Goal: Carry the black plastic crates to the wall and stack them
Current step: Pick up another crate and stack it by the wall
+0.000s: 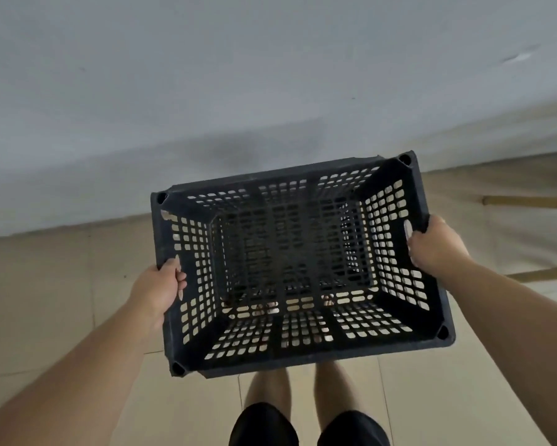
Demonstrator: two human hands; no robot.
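Legs [270,394] directly under crate's near rim. Black plastic crate [302,357] held off tile floor [45,284], mouth up, roughly level. Left hand [161,284] grips left short side at handle slot, right hand [435,246] grips opposite side; symmetric hold, probably for balance. Crate empty, floor visible through perforations. Wall [270,75] just beyond crate's far rim. No second crate visible; likely this one is stack base.

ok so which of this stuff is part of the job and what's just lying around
Job: black plastic crate, left hand and right hand gripping its sides, wall.
Lying about: two wooden strips on the tiled floor, at right.
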